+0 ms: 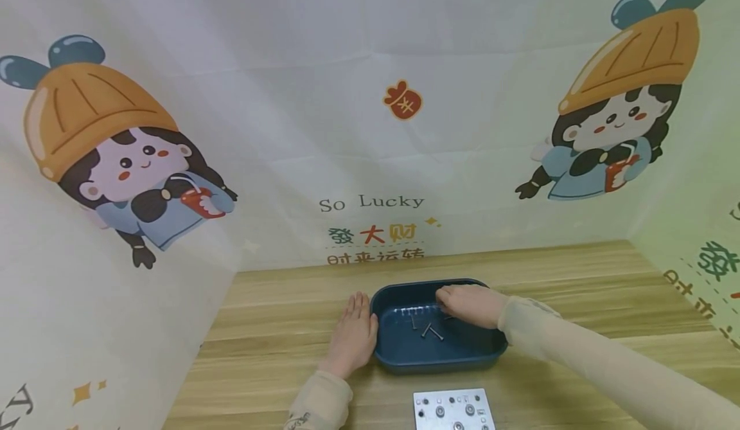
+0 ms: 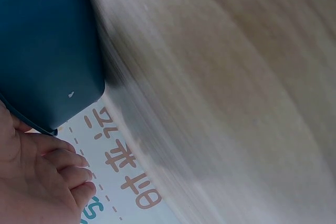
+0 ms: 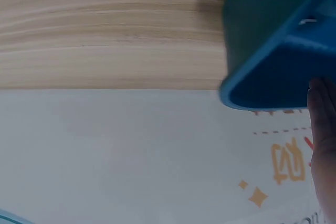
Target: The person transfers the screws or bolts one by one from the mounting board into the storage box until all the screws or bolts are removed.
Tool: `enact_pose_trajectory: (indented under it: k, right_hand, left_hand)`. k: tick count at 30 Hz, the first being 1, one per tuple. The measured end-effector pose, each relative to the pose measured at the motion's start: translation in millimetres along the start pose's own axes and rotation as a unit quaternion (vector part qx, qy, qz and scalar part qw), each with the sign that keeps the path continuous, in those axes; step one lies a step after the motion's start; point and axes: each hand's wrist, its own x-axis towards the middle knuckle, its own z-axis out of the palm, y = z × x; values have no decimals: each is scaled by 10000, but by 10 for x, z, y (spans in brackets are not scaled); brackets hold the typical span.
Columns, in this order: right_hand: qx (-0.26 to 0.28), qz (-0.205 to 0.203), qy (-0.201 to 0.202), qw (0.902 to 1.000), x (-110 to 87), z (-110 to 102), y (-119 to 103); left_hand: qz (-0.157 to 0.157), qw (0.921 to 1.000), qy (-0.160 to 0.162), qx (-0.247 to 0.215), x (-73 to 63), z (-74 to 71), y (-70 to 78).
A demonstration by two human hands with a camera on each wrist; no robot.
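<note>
Blue tray (image 1: 439, 355), mouth upward, long axis left to right

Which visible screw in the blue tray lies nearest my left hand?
The leftmost screw in the head view: it lies apart, closer to the left hand than the angled pair of screws to its right.

Beside the left fingers (image 1: 358, 308), the tray (image 1: 457, 353) looks like smooth plastic, faintly glossy. Screws (image 1: 437, 333) near the right fingers (image 1: 445, 298) are metal. Beyond all the fingers hangs a creased, matt cloth sheet (image 1: 289, 128); below them, the table (image 1: 260, 353) looks like smooth-grained wood.
</note>
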Motion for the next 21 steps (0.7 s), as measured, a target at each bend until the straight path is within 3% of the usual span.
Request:
enact_pose_trajectory:
  k: [5, 14, 21]
  right_hand:
    - [-70, -132, 286, 9995, -146, -92, -127]
    - [-352, -737, 891, 9927, -451, -146, -356]
    - [-696, -1469, 1518, 9750, -654, -79, -600]
  left_hand:
    - [19, 10000, 13, -12, 13, 4, 1]
    - [35, 10000, 33, 38, 24, 18, -9]
    - [45, 9999, 50, 75, 12, 33, -16]
